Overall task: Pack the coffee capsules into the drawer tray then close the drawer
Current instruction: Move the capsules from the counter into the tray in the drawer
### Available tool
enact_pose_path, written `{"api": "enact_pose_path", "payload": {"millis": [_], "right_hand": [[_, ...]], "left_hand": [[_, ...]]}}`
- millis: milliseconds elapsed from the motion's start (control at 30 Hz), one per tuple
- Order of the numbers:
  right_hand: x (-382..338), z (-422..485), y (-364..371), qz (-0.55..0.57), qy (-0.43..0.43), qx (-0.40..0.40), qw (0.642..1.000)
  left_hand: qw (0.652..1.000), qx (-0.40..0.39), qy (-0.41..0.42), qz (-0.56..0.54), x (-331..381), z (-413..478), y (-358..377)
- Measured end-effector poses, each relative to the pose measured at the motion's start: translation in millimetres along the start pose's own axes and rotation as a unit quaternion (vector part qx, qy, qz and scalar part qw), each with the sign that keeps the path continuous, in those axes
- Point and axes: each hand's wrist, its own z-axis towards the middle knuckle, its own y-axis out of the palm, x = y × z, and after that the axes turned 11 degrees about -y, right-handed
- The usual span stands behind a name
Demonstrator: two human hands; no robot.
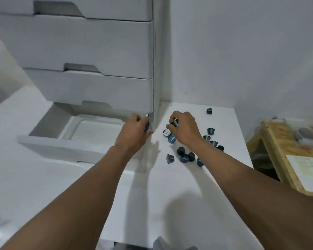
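On the worktop [170,195], at its back corner: a white drawer unit [90,47] is set against the wall, and its upper drawers are shut flush.
Bottom drawer [70,148]: it is drawn out towards the viewer, with its front panel nearest.
Tray [98,130]: a white tray is seated inside the open drawer; only its pale floor and raised rim are seen, and its right end is hidden by the left hand.
Left hand [134,130]: it is held over the drawer's right side, close against the unit's front edge.
Left grip: the fingers are curled round a dark capsule [147,126], of which only a sliver is seen.
Right hand [184,129]: it is lowered over the worktop just right of the unit.
Right grip: a second capsule [174,123] is pinched between thumb and fingertips, tilted.
Under the right hand: two capsules [167,132] are lying side by side on the worktop, one with a printed foil lid turned up.
Loose capsules [184,158]: about nine dark blue-green ones are scattered on the worktop right of and nearer than the right hand, several touching in a cluster.
Lone capsule [209,110]: it is stood apart near the back wall.
Wooden stand [275,141]: placed at the far right beside the worktop, it carries a sheet of paper [307,170] and a clear plastic bag [304,132].
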Motion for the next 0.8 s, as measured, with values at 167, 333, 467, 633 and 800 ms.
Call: {"api": "enact_pose_path", "payload": {"millis": [167, 333, 467, 633, 800], "right_hand": [[-50.2, 39.5, 37.7, 0.020, -0.039, 0.011, 0.999], [-97.8, 74.1, 103.4, 0.027, -0.039, 0.001, 0.999], [-121.8, 95.3, 158.6, 0.050, 0.018, -0.020, 0.998], [-135.4, 107.6, 216.5, 0.042, 0.072, -0.058, 0.995], [-139.8, 110.9, 244.8, 0.001, 0.090, -0.092, 0.992]], "left_hand": [[0.999, 0.027, -0.025, 0.014, -55.1, 22.5, -32.2], [0.998, 0.007, -0.038, 0.040, -139.6, 56.7, -50.0], [0.998, -0.046, -0.025, 0.044, -208.2, 81.5, -59.1], [0.992, -0.114, -0.019, 0.047, -277.0, 100.1, -60.1], [0.985, -0.168, -0.017, 0.033, -314.4, 112.5, -48.2]]}}
